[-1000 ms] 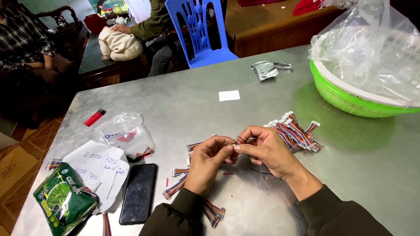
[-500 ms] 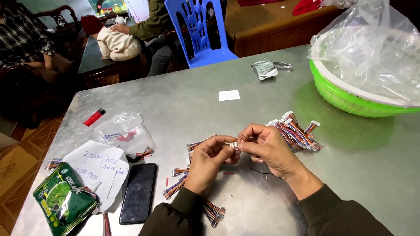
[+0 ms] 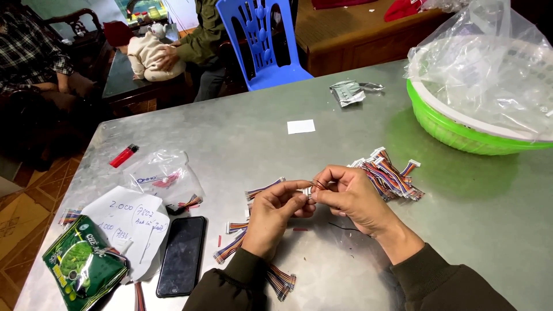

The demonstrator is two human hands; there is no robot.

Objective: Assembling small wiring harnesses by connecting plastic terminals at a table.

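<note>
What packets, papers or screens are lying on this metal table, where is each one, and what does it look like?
Green snack packet: near left corner, crinkled pouch, green and white.
Handwritten paper sheet: beside the packet, white, curled.
Phone: right of the sheet, flat black rectangle, screen dark.
Clear plastic bag: behind the sheet, see-through, red bits inside.
White slip: table middle, small blank rectangle.
Grey foil packet: far edge, torn, silvery.

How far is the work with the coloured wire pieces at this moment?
A stack of ribbon-cable pieces lies gathered beside the right hand, which looks like sorted work, though I cannot be sure. In hand: the left hand and right hand pinch one small cable piece between them. Loose cable pieces lie scattered near the left hand, apparently still to handle.
</note>
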